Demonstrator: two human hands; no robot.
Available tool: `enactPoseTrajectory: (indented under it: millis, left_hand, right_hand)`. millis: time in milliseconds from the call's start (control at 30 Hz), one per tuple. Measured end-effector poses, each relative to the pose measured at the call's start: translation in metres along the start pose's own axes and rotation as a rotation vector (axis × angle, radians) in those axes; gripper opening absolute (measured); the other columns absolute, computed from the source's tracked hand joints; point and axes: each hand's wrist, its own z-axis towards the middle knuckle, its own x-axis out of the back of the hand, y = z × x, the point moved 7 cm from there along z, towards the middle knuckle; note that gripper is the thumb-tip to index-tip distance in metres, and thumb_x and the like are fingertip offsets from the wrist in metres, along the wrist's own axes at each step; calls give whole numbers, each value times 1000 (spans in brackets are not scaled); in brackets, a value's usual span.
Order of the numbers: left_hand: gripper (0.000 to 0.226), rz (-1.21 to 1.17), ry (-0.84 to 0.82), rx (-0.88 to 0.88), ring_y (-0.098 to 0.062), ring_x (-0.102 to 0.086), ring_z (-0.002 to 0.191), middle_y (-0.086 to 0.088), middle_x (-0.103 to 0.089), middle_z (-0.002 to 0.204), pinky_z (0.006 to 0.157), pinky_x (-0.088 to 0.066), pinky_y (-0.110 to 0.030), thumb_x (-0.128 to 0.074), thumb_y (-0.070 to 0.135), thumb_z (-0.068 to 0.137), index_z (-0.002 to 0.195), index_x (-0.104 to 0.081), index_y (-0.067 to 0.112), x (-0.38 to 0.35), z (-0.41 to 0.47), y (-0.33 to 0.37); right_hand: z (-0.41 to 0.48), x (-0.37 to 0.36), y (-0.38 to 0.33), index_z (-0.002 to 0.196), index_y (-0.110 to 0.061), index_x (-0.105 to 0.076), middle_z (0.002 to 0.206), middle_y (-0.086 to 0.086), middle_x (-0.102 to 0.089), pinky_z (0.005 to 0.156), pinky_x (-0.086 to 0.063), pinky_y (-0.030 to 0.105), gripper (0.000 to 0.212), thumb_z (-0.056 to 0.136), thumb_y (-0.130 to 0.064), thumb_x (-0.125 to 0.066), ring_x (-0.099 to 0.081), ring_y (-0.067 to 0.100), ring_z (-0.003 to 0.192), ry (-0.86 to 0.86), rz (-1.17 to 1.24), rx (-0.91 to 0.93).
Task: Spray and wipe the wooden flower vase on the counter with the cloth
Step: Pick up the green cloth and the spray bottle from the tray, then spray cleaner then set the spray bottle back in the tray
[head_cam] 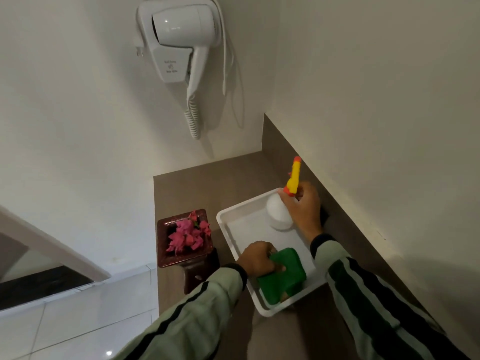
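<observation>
The dark wooden flower vase (166, 255) stands at the counter's left edge with pink flowers (188, 233) in its square top. Right of it lies a white tray (228, 219). A white spray bottle (278, 211) with a yellow and orange trigger head stands at the tray's far end, and my right hand (302, 206) is closed around its neck. A folded green cloth (281, 276) lies at the tray's near end, gripped at its left edge by my left hand (255, 258).
The brown counter (207, 183) ends in a corner between two white walls. A white hair dryer (176, 37) with a coiled cord hangs on the wall above. White tiles (78, 320) lie left of and below the counter's edge.
</observation>
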Motion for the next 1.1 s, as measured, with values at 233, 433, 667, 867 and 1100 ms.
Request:
enactPoseTrajectory:
  millis: [233, 433, 667, 867, 1100]
  left_hand:
    - [37, -186, 168, -200, -28, -69, 101, -13, -71, 113, 88, -58, -46, -73, 34, 86, 110, -53, 13, 33, -98, 32]
    - [27, -457, 280, -257, -12, -73, 91, 4, -76, 95, 80, -61, -32, -77, 39, 82, 97, -58, 26, 36, -210, 1]
    - [38, -824, 597, 91, -22, -77, 86, -7, -79, 97, 73, -64, -47, -80, 40, 74, 101, -62, 19, 38, -301, -120]
    - [25, -866, 894, 197, -7, -76, 72, -5, -77, 93, 48, -57, -20, -72, 30, 86, 104, -58, 22, 55, -341, -170]
    - [28, -898, 936, 171, -6, -76, 70, -2, -78, 87, 46, -56, -18, -74, 28, 86, 107, -57, 19, 66, -335, -167]
  right_hand:
    - [-42, 66, -103, 114, -31, -57, 94, -5, -61, 74, -53, 38, 40, 79, -13, -53, -63, 32, 89, 254, 289, 211]
    - [-92, 73, -126, 86, -39, -58, 89, -24, -55, 77, -52, 45, 35, 70, -10, -51, -55, 29, 84, 104, 206, 321]
    - [-182, 15, -109, 128, -38, -57, 86, -4, -69, 72, -50, 12, 53, 79, -20, -50, -62, 7, 76, -441, 38, 345]
    - [-239, -15, -60, 99, 1, -63, 70, 19, -64, 64, -51, 50, 23, 81, -13, -60, -57, 33, 63, -559, -231, 170]
    - [-255, -11, -49, 88, -3, -69, 66, 19, -66, 50, -44, 34, 15, 82, -16, -64, -59, 27, 56, -499, -310, 133]
